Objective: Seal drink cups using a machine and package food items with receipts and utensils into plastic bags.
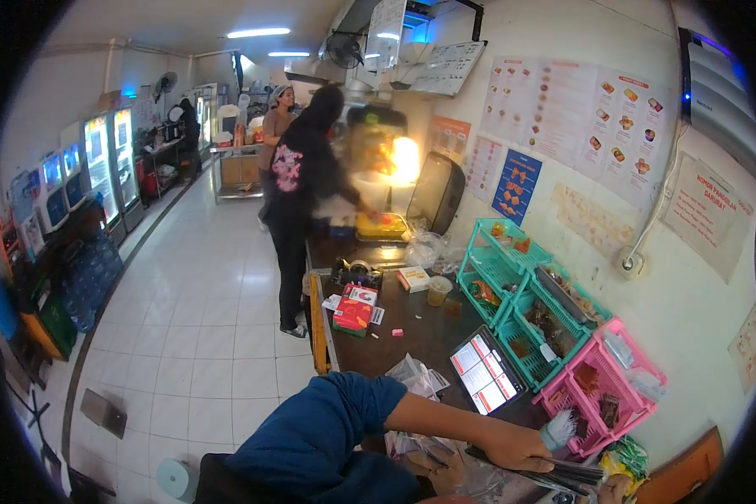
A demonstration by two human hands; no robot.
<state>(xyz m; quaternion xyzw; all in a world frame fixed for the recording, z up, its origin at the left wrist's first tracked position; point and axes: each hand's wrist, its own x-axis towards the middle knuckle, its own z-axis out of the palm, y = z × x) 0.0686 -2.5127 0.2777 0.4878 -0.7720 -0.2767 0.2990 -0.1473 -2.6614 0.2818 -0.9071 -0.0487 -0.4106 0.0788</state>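
Note:
My left hand (521,446) reaches from a blue sleeve across the lower right and closes on a bundle of long, thin black items (570,472), whose exact kind I cannot tell. At the bundle's other end is my right hand (614,488), partly cut off by the bottom edge; its grip is unclear. Just above my left hand stands a tuft of thin white pieces with a teal band (559,429). Clear plastic bags (416,378) lie on the dark table (378,353) beside my forearm. A tablet with a lit screen (486,372) leans against the teal baskets (523,315).
Pink baskets (605,384) with packets stand by the wall. A red box (355,310), a tape dispenser (358,272) and a lidded cup (439,291) are farther up the table. A person in black (309,157) works beside a tall flame (405,160); another person (277,126) stands behind.

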